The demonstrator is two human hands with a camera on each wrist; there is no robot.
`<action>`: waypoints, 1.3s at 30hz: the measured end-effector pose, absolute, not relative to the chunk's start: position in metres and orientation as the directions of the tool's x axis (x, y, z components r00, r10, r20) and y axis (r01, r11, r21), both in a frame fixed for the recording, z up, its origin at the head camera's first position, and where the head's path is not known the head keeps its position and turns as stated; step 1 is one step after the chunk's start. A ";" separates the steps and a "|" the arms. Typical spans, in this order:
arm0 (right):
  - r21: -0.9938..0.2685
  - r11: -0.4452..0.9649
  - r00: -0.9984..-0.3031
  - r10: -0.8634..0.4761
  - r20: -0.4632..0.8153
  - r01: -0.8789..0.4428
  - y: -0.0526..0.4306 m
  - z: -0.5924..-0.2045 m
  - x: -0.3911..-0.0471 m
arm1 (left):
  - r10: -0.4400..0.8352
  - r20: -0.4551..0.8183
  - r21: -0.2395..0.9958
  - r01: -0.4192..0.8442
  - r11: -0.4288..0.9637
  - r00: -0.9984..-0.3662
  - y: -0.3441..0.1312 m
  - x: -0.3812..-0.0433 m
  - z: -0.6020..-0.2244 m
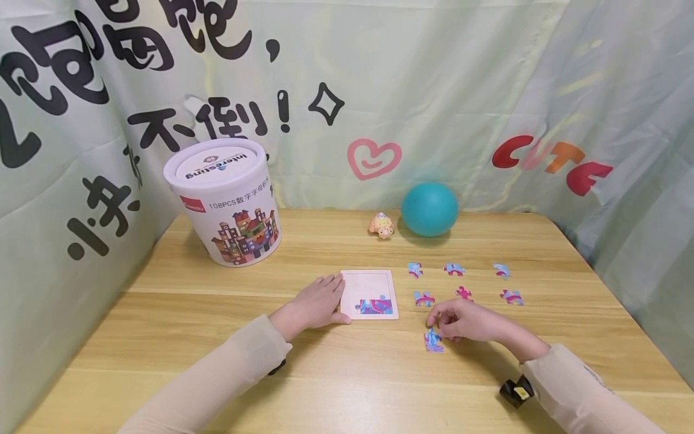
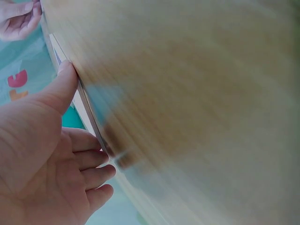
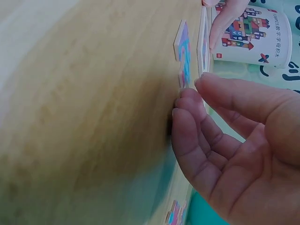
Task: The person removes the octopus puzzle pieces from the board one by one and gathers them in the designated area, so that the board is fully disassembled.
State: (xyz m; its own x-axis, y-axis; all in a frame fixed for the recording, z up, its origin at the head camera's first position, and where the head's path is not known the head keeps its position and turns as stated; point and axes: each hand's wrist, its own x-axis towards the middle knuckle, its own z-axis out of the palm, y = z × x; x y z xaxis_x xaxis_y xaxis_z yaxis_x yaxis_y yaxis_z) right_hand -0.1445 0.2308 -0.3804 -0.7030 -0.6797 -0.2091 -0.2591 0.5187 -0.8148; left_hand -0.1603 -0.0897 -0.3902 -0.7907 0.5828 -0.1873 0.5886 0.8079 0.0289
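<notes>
A square wooden puzzle tray (image 1: pixel 360 286) lies mid-table, with joined blue-and-purple puzzle pieces (image 1: pixel 376 307) in its lower right corner. My left hand (image 1: pixel 320 303) rests along the tray's left edge, its fingers extended and thumb (image 2: pixel 64 86) spread at the near corner. To the right of the tray, my right hand (image 1: pixel 466 319) has curled fingers at the far end of a blue-and-purple puzzle piece (image 1: pixel 433 342), pinching it at the edge. This piece (image 3: pixel 183 42) lies low at the tabletop in the right wrist view, with fingertips (image 3: pixel 191 99) against its end.
Several loose puzzle pieces (image 1: pixel 425 298) lie in two rows beyond my right hand. Farther back are a small figurine (image 1: pixel 381 226) and a teal ball (image 1: pixel 430 209). A tall white block bucket (image 1: pixel 225 205) stands at the back left, before a printed curtain (image 1: pixel 434 72).
</notes>
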 end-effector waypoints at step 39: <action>-0.660 0.571 -0.706 -0.703 -0.086 -0.489 0.125 -0.384 -0.186 | 0.577 -0.188 0.024 0.584 0.811 -0.795 -0.088 -0.159 -0.388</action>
